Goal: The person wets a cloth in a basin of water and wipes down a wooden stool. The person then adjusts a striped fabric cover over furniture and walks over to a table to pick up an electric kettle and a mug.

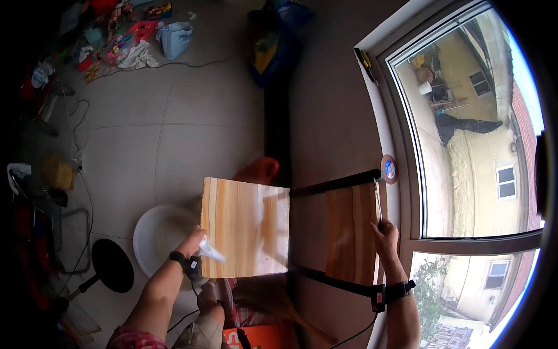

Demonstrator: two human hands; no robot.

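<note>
A chair with wood-grain panels and dark frame bars stands in front of me; its broad light seat panel [247, 227] lies flat and shiny. The smaller back panel [350, 230] is on the right, beside the wall. My left hand [192, 243] is closed on a crumpled white cloth or tissue [210, 250] at the seat's left edge. Its fingertips are partly hidden. On the far right, my right hand [386, 235] grips the outer edge of the back panel, with some fingers out of sight behind it.
A white basin [152, 232] stands on the floor left of the chair, and a round black disc on a stand [113, 266] is nearby. A red bag [264, 168] lies behind the seat. The window [465, 116] and its sill run along the right. Cables cross the floor.
</note>
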